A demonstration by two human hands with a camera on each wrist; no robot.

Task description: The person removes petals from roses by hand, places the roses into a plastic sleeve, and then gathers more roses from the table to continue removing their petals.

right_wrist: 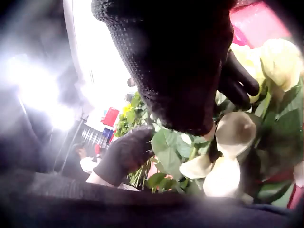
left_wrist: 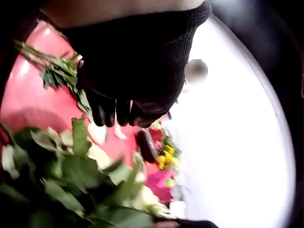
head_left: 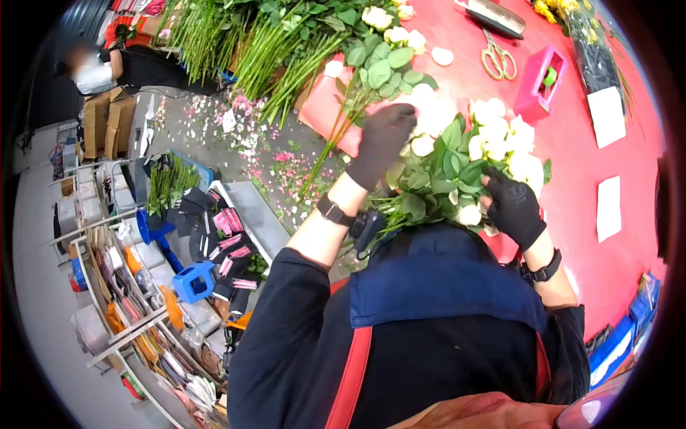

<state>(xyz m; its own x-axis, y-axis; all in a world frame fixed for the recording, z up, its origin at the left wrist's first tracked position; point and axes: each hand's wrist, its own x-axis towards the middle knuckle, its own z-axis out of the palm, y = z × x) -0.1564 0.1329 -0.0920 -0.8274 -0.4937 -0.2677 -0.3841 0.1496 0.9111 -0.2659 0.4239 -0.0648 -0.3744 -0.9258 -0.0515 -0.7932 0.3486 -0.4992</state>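
A bunch of creamy white roses (head_left: 436,182) with green leaves lies close against the person's front, its stems pointing left. The right hand (head_left: 513,209), in a black glove with bare fingertips showing, holds the bunch at its near side. In the right wrist view its gloved fingers (right_wrist: 237,80) curl in among the rose heads (right_wrist: 235,133). Over the far side of the bunch reaches the left hand (head_left: 386,143), also black-gloved. In the left wrist view its fingers (left_wrist: 111,111) extend downward with nothing visible between them. A separate leafy rose stem (head_left: 341,136) lies just left of that hand.
On the red table (head_left: 593,279) lie scissors (head_left: 494,61), a pink tape dispenser (head_left: 541,82) and white paper cards (head_left: 609,207). Long-stemmed flowers (head_left: 250,68) are piled at the far left edge. Petals litter the floor, beside a cart with a blue holder (head_left: 193,281).
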